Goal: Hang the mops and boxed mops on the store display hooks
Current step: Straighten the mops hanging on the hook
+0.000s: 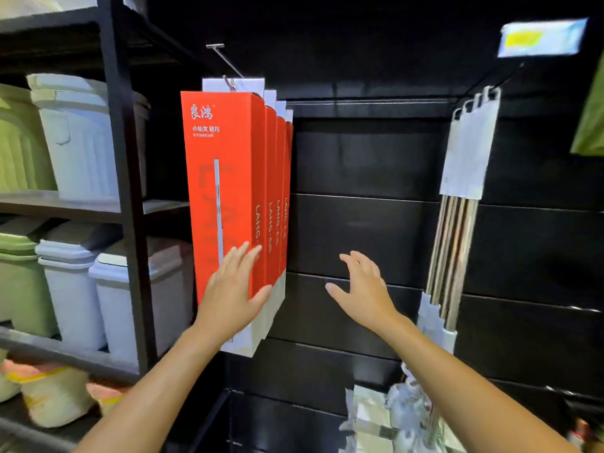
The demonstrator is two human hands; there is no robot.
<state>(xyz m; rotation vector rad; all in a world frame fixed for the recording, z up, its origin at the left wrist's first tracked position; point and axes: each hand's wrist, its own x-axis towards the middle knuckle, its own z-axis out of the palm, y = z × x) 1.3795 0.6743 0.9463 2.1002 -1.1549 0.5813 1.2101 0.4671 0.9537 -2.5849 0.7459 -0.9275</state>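
Several red boxed mops (225, 178) hang in a row from a metal display hook (225, 62) on the black slat wall. My left hand (232, 289) lies flat with straight fingers against the lower front of the nearest box. My right hand (362, 289) hovers to the right of the boxes with spread fingers, holding nothing, in front of the bare wall. At the right, several mops (457, 223) with metal poles and white card sleeves hang from another hook (490, 91).
A black shelving rack (127, 197) at the left holds white and green plastic bins (75, 138). Packaged goods (385, 420) lie low at the bottom right. A price tag (542, 37) sticks out at the top right. The black slat wall (362, 207) between the two hooks is bare.
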